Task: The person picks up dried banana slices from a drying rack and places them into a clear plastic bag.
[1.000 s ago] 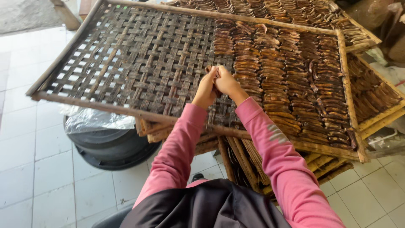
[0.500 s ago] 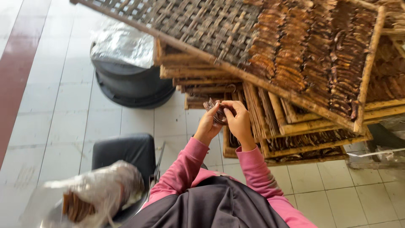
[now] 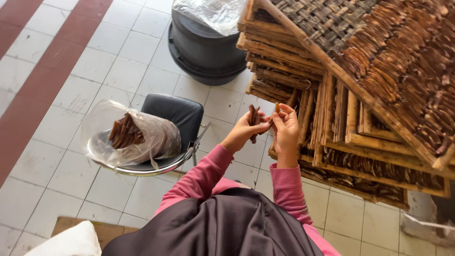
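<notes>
White floor tiles (image 3: 118, 57), crossed by a dark red band (image 3: 42, 80) at the left, fill the head view beneath a person in pink sleeves and a dark grey garment.

Both hands are raised together in front of the body. The left hand (image 3: 244, 130) is clenched around a small bundle of dark brown dried strips (image 3: 253, 118), held upright, and the right hand (image 3: 286, 128) pinches the same bundle from the other side, fingertips touching it (how many strips make up the bundle cannot be told).

Just left of the hands stands a black padded chair (image 3: 177, 114) with a metal frame. On its seat lies a clear plastic bag (image 3: 130, 135), rounded and crumpled, with more brown strips (image 3: 125, 132) showing through its side; it carries no visible label.

At the right, a stack of bamboo-framed woven trays (image 3: 303, 66) rises from the floor. The top tray (image 3: 341, 21), tilted across the upper right corner, carries rows of the same brown strips (image 3: 407, 61) laid side by side, and more of them show between the lower frames.

Behind the chair, near the top edge, sits a round black tub (image 3: 204, 47), its mouth covered by crinkled clear plastic (image 3: 213, 12). A white sack-like shape (image 3: 66, 242) on a brown board (image 3: 102, 230) occupies the lower left corner.
</notes>
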